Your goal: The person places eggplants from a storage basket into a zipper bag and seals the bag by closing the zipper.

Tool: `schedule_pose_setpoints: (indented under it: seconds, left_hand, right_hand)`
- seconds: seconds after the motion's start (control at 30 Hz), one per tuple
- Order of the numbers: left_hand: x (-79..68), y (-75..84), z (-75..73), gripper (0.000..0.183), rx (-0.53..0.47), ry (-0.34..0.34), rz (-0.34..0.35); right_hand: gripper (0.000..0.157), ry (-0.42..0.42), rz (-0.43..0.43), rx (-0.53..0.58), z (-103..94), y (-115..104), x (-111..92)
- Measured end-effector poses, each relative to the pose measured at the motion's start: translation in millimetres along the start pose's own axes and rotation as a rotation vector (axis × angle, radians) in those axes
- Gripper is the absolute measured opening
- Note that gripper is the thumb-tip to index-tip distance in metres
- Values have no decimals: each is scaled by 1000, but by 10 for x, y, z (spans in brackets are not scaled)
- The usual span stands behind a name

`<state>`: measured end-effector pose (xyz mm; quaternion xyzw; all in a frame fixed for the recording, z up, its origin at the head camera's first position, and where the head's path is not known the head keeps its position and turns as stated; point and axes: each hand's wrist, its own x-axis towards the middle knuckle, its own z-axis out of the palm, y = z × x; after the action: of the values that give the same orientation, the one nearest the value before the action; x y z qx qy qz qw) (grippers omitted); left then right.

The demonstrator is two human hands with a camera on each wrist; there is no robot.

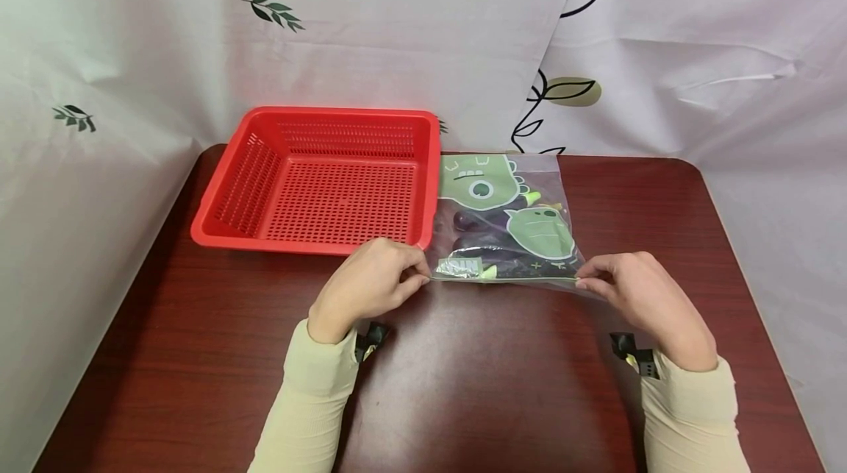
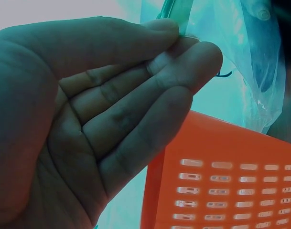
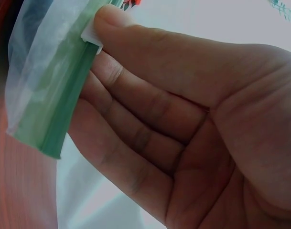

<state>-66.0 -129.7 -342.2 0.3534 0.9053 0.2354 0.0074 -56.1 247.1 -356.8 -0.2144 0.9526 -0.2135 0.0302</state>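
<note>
A clear zip bag (image 1: 545,234) with green cartoon prints lies on the table, its zip edge toward me. Inside are dark purple, eggplant-like pieces (image 1: 486,246) with bright green ends. My left hand (image 1: 373,278) pinches the left end of the zip edge between thumb and fingers. At the right end, my right hand (image 1: 645,296) pinches the white slider (image 3: 91,37) on the green zip strip (image 3: 69,95), seen close in the right wrist view. The zip edge stretches nearly straight between both hands.
A red perforated basket (image 1: 231,243) stands at the back left, right against the bag's left side and just beyond my left hand. Under everything is a dark reddish wooden table (image 1: 490,385). White leaf-printed sheets (image 1: 397,31) hang behind and at both sides.
</note>
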Motion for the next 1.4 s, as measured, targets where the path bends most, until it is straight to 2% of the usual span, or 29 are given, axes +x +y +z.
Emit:
schedule_pose_setpoints:
  seconds: [0.67,1.4]
  left_hand:
    - [-1,4,-7,11,-10,-2,2]
    - [-13,-5,-3,12,-7,1,-2]
  right_hand:
    - [8,-30,38,-2,-54,20,-34]
    - [8,-27,54,-10,-89,75,-79]
